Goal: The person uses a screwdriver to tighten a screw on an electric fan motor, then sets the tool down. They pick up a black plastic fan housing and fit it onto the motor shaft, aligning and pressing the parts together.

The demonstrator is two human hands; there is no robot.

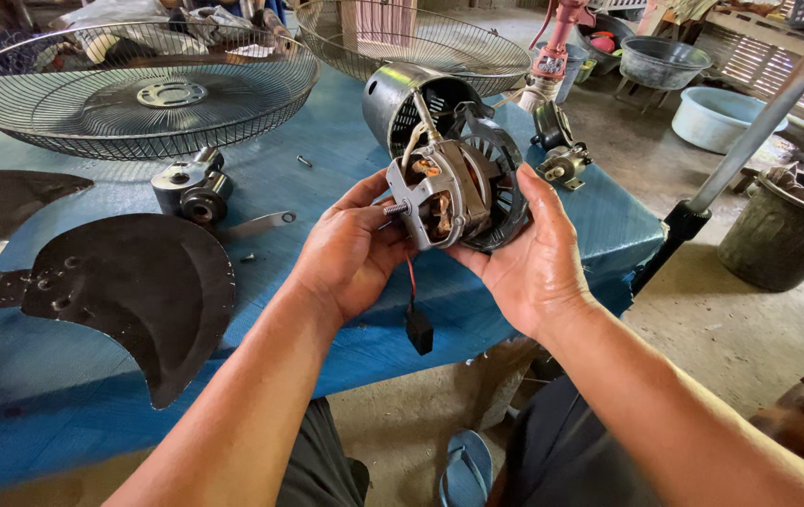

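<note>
Both my hands hold a grey metal fan motor (454, 192) above the blue-covered table (346, 141). My left hand (350, 249) grips its near side by the short threaded shaft. From the right, my right hand (529, 258) cups the dark round rear frame. Copper windings show inside the motor. A red wire hangs from it down to a small black block (418, 330). A round metal motor casing (411, 103) lies on the table just behind the motor.
Two wire fan guards (139, 89) (411, 38) lie at the back of the table. Dark fan blades (134, 291) lie at left, next to a small metal fitting (193, 183). Buckets (782, 230), basins (717, 117) and a grey pole (759, 127) stand on the floor at right.
</note>
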